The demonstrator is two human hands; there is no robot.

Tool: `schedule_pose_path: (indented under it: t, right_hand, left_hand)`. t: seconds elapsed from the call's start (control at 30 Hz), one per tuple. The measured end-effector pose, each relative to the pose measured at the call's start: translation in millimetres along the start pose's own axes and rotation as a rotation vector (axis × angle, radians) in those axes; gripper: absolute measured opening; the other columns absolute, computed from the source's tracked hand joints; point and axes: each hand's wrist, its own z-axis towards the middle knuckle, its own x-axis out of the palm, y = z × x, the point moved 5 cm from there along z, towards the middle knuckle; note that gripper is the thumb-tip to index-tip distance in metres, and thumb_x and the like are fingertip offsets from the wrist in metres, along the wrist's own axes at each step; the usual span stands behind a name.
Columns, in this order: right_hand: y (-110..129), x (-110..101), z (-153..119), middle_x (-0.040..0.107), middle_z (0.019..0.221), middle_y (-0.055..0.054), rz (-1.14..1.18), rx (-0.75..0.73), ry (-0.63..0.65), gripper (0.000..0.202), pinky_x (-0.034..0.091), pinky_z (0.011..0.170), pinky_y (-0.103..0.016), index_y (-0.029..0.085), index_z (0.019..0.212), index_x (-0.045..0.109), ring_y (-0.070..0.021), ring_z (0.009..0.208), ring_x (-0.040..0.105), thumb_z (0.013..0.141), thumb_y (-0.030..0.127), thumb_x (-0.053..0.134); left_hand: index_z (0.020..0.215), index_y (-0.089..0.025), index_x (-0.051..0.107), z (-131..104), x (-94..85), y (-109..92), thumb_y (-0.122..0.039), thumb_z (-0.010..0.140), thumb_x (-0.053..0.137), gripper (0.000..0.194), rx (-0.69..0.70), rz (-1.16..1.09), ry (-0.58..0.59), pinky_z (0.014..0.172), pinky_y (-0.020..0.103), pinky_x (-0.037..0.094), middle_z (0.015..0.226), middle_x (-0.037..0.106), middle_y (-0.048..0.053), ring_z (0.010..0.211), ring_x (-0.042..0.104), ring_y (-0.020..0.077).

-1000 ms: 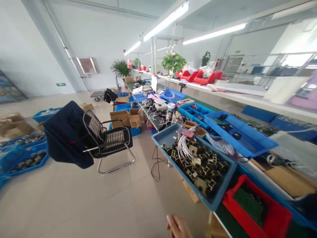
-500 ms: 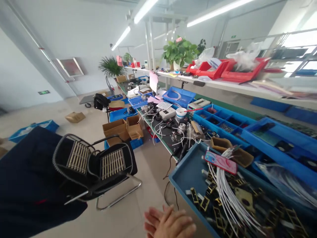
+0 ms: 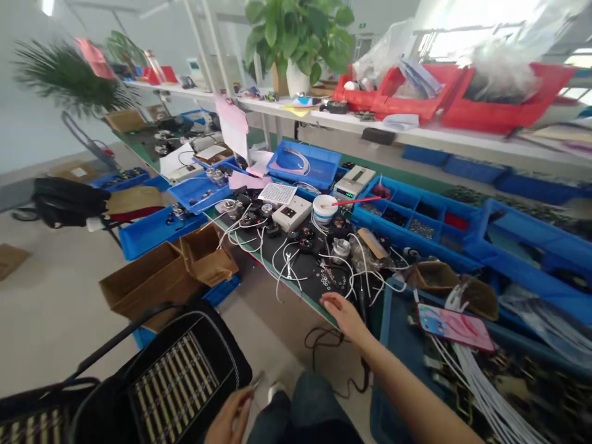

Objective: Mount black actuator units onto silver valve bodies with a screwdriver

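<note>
My left hand [image 3: 229,416] is at the bottom, its fingers bent at the front edge of a black chair [image 3: 235,351] with a slatted seat mat; its grip is partly hidden. My right hand [image 3: 342,313] reaches to the workbench edge, fingers loosely extended and holding nothing visible. Just beyond it lie small metal rings [image 3: 329,279] on a black mat, and an open-end wrench [image 3: 289,265]. White cables, a metal round part [image 3: 341,248] and a white tub [image 3: 324,209] with a red stick sit farther back.
To the right, a blue tray [image 3: 386,370] holds brass-coloured frames, white cables and a phone [image 3: 456,327]. Cardboard boxes [image 3: 143,277] stand on the floor left of the bench. Red bins [image 3: 411,92] and a potted plant [image 3: 298,31] occupy the shelf. A black cord [image 3: 324,336] hangs below the bench.
The view has turned right and come closer to the bench and chair. My hands, earlier together in front of me, are now apart: left at the chair, right at the bench edge.
</note>
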Motion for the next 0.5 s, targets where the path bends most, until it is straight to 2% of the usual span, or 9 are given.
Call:
schedule_pose_path:
  t: [0.1, 0.2, 0.27, 0.37, 0.43, 0.5]
  right_hand:
    - [2, -28, 61, 0.058, 0.107, -0.013, -0.220, -0.049, -0.172, 0.028, 0.030, 0.097, -0.047, 0.016, 0.095, 0.055, -0.0285, 0.105, 0.048, 0.071, 0.030, 0.052]
    - [7, -36, 112, 0.049, 0.120, -0.015, -0.387, -0.095, -0.241, 0.028, 0.020, 0.103, -0.045, 0.015, 0.100, 0.055, -0.0285, 0.119, 0.035, 0.072, 0.021, 0.050]
    - [5, -33, 140, 0.049, 0.121, -0.016, -0.461, -0.085, -0.246, 0.026, 0.018, 0.103, -0.045, 0.013, 0.098, 0.056, -0.0283, 0.121, 0.032, 0.073, 0.017, 0.051]
    - [-7, -24, 169, 0.058, 0.101, -0.014, -0.506, 0.015, -0.228, 0.011, 0.022, 0.099, -0.049, 0.013, 0.083, 0.057, -0.0274, 0.111, 0.043, 0.075, 0.020, 0.055]
    - [-16, -22, 180, 0.061, 0.081, -0.009, -0.474, 0.115, -0.213, 0.014, 0.030, 0.092, -0.048, 0.014, 0.069, 0.055, -0.0249, 0.095, 0.052, 0.076, 0.026, 0.057]
    - [-21, -22, 184, 0.057, 0.064, -0.005, -0.380, 0.208, -0.199, 0.026, 0.038, 0.079, -0.041, 0.017, 0.058, 0.050, -0.0218, 0.077, 0.055, 0.076, 0.034, 0.059]
  left_hand:
    - [0.094, -0.019, 0.063, 84, -43.4, -22, -0.043, 0.077, 0.044, 0.035, -0.100, -0.133, 0.028, 0.089, 0.037, 0.048, 0.100, 0.068, 0.006, 0.097, 0.061, 0.0226]
    - [0.095, -0.015, 0.061, 184, -51.8, -55, -0.041, 0.077, 0.043, 0.036, -0.018, -0.139, 0.104, 0.079, 0.036, 0.052, 0.097, 0.066, 0.010, 0.091, 0.063, 0.0224]
    - [0.097, -0.016, 0.060, 250, -43.1, -70, -0.038, 0.077, 0.045, 0.033, 0.018, -0.118, 0.121, 0.083, 0.033, 0.049, 0.101, 0.063, 0.009, 0.094, 0.060, 0.0203]
    - [0.101, -0.014, 0.057, 333, -20.3, -81, -0.028, 0.077, 0.048, 0.029, 0.017, -0.044, 0.123, 0.089, 0.035, 0.044, 0.102, 0.060, 0.010, 0.097, 0.057, 0.0205]
    - [0.102, -0.012, 0.055, 373, -4.5, -84, -0.022, 0.076, 0.051, 0.029, -0.006, 0.016, 0.119, 0.094, 0.037, 0.038, 0.104, 0.057, 0.011, 0.103, 0.053, 0.0226]
    - [0.103, -0.011, 0.054, 399, 9.3, -84, -0.020, 0.073, 0.056, 0.031, -0.039, 0.067, 0.123, 0.097, 0.041, 0.033, 0.107, 0.053, 0.013, 0.109, 0.047, 0.0259]
